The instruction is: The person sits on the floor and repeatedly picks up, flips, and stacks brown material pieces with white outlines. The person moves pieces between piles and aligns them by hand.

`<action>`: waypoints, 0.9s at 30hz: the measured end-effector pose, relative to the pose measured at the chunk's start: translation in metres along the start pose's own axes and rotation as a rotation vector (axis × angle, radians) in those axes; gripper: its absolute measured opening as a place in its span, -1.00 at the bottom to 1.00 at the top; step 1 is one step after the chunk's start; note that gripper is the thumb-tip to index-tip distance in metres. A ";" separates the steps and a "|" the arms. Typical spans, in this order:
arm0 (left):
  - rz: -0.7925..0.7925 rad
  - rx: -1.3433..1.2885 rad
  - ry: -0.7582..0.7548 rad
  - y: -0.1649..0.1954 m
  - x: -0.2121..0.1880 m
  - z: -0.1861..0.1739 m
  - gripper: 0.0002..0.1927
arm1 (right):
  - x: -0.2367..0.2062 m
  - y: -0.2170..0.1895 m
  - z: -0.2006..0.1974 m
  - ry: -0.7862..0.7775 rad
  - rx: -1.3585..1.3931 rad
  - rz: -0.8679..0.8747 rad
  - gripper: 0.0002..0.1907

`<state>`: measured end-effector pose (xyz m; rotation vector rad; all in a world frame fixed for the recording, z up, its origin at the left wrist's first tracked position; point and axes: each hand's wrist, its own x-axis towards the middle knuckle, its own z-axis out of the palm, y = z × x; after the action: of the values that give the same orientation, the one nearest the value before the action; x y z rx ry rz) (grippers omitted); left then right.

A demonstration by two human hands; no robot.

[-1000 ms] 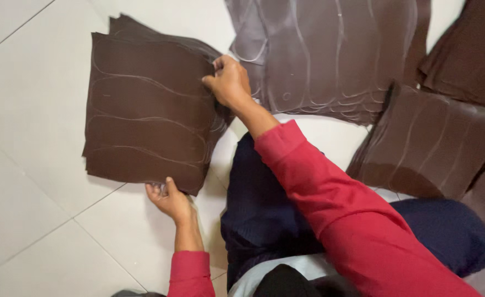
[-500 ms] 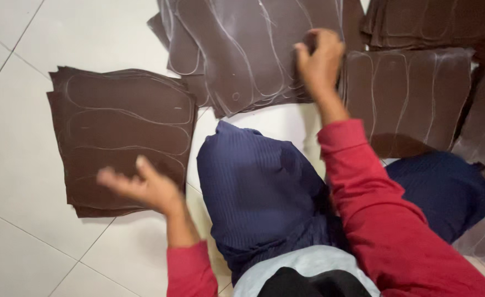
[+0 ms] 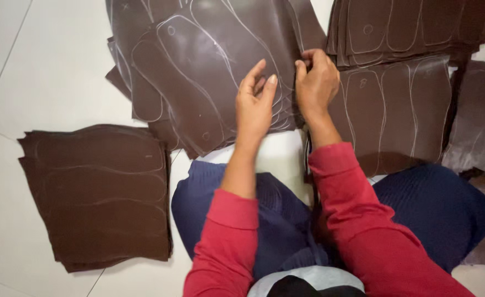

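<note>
Pinching the middle sheet pile's (image 3: pixel 209 71) edge — right hand (image 3: pixel 315 82), left hand (image 3: pixel 255 104) newly arrived, fingers open on it

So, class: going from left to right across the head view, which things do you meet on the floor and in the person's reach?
Stack of brown sheets → left hand → right hand → brown sheet with traced outlines → brown sheet at the right edge.
</note>
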<state>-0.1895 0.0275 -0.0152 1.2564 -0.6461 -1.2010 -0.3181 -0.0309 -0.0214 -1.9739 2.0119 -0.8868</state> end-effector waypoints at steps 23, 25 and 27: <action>-0.023 0.389 0.201 0.023 0.029 -0.051 -0.62 | 0.003 0.011 0.013 -0.013 -0.126 -0.030 -0.69; -0.035 0.362 0.159 0.022 0.027 -0.050 -0.63 | 0.004 0.003 0.010 0.002 -0.058 -0.001 -0.73; -0.074 0.353 0.136 0.019 0.027 -0.049 -0.64 | 0.002 -0.012 0.004 0.019 0.004 -0.044 -0.79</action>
<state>-0.1315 0.0174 -0.0165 1.6550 -0.7366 -1.0790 -0.3066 -0.0335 -0.0175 -2.0230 1.9821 -0.9221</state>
